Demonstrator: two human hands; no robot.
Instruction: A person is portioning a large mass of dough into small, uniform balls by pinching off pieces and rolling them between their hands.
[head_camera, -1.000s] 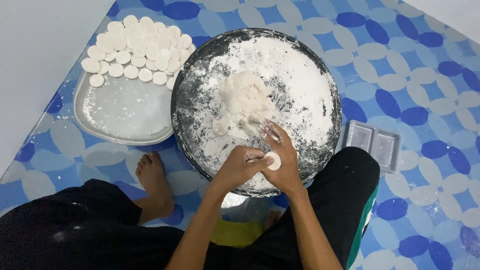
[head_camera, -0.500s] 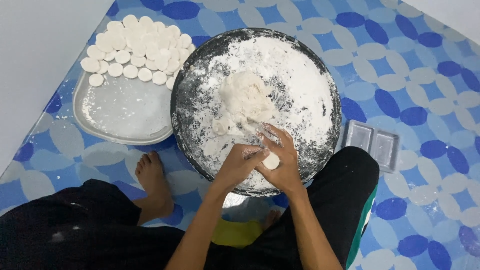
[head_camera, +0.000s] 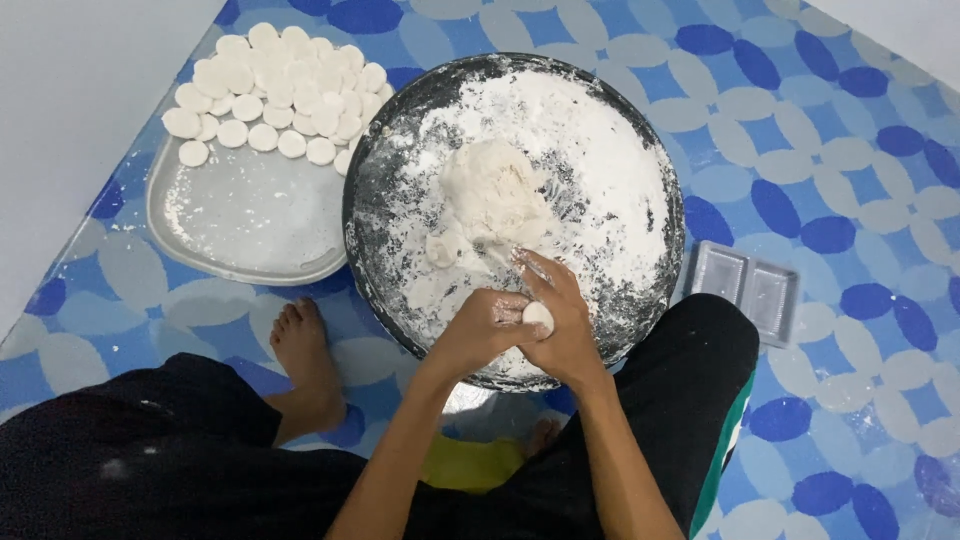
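Together, both hands (head_camera: 530, 325) around a small dough ball (head_camera: 538, 316) over the floured pan (head_camera: 400, 150)

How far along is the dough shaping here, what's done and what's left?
Done: many flat white discs sit piled at the far end of the grey tray. In hand: the left hand and right hand press one small dough piece between them. Left: a large dough lump remains in the floured dark pan.
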